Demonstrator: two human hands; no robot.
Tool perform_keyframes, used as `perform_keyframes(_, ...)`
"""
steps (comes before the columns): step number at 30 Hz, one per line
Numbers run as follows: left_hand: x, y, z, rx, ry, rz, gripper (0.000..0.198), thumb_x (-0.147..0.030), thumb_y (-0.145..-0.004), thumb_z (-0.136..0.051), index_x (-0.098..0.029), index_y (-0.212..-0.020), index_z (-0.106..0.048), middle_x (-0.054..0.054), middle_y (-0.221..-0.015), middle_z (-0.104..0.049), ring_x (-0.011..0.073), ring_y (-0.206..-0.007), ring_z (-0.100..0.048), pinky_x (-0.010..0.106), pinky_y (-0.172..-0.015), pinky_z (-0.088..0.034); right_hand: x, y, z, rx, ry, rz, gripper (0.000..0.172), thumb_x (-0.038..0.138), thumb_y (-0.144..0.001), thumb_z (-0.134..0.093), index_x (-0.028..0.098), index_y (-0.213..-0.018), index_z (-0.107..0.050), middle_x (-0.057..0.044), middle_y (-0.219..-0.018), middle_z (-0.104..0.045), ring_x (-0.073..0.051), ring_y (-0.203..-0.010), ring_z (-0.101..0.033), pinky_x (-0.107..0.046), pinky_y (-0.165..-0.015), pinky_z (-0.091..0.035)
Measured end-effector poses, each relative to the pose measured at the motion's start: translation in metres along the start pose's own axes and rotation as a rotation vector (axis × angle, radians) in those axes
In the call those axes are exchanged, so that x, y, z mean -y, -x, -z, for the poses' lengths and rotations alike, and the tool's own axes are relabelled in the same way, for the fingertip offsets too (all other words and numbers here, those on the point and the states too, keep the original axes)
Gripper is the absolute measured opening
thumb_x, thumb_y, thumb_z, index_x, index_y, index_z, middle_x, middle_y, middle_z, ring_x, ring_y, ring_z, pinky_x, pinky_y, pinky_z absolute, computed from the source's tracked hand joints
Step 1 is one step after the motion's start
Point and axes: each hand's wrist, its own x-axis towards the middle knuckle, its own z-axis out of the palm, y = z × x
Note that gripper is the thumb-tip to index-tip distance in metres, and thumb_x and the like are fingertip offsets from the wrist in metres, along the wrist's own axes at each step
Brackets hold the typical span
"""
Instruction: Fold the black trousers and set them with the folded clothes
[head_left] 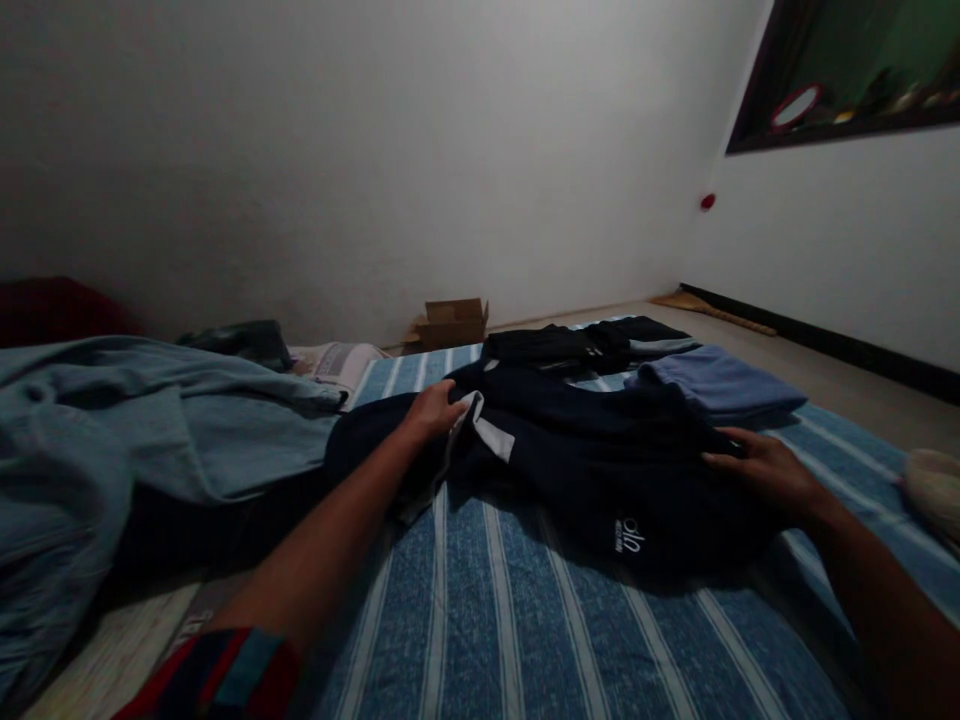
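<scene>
A dark navy garment (592, 450) with white lettering and a white-edged strip lies spread over the striped blue bed sheet (517, 600). My left hand (435, 410) is closed on its white-edged part. At the opposite end, my right hand (772, 470) has its thumb and fingers closed on the fabric near the edge. Between my hands the cloth lies loosely rumpled, with its lettering toward me. Its exact cut cannot be made out in the dim light.
Folded black clothes (555, 345) and a folded blue-violet cloth (727, 380) lie beyond the garment. Light blue denim (247, 430) is heaped at left. An open cardboard box (452, 325) stands by the wall, and a beige object (934, 485) sits at the right edge.
</scene>
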Motion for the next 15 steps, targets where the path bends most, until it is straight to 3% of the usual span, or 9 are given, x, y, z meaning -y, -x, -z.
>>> perform_keyframes(2, 0.003, 0.021, -0.014, 0.068, -0.069, -0.041, 0.037, -0.029, -0.078, -0.062, -0.016, -0.112, -0.057, 0.009, -0.114, -0.064, 0.0237, -0.105, -0.059, 0.029, -0.087, -0.043, -0.007, 0.002, -0.003, 0.027, 0.025, 0.015, 0.053, 0.044, -0.061, -0.067, 0.015, -0.106, -0.066, -0.009, -0.093, -0.072, -0.030, -0.083, -0.068, -0.039, -0.069, -0.054)
perform_keyframes(5, 0.010, 0.056, -0.022, 0.082, -0.174, -0.050, 0.048, -0.033, -0.080, -0.060, -0.015, -0.123, -0.050, 0.013, -0.125, -0.057, 0.0275, -0.116, -0.052, 0.037, -0.093, -0.040, -0.011, 0.005, -0.006, -0.003, 0.093, 0.050, 0.051, 0.046, -0.064, -0.063, 0.016, -0.104, -0.067, -0.009, -0.094, -0.072, -0.030, -0.083, -0.067, -0.039, -0.070, -0.053)
perform_keyframes(9, 0.014, 0.096, -0.028, 0.033, -0.293, -0.027, 0.057, -0.030, -0.080, -0.059, -0.012, -0.130, -0.040, 0.018, -0.132, -0.051, 0.0296, -0.123, -0.046, 0.044, -0.099, -0.034, -0.004, 0.008, -0.006, -0.084, 0.197, 0.125, 0.054, 0.049, -0.064, -0.062, 0.016, -0.106, -0.067, -0.009, -0.094, -0.072, -0.031, -0.083, -0.066, -0.040, -0.070, -0.051)
perform_keyframes(15, 0.017, 0.128, -0.035, -0.099, -0.399, -0.028, 0.040, -0.012, -0.078, -0.051, -0.010, -0.118, -0.052, 0.021, -0.131, -0.051, 0.0314, -0.127, -0.040, 0.050, -0.106, -0.023, 0.013, 0.017, 0.000, -0.054, 0.301, 0.163, 0.058, 0.048, -0.071, -0.055, 0.013, -0.116, -0.063, -0.012, -0.096, -0.071, -0.029, -0.083, -0.065, -0.037, -0.069, -0.048)
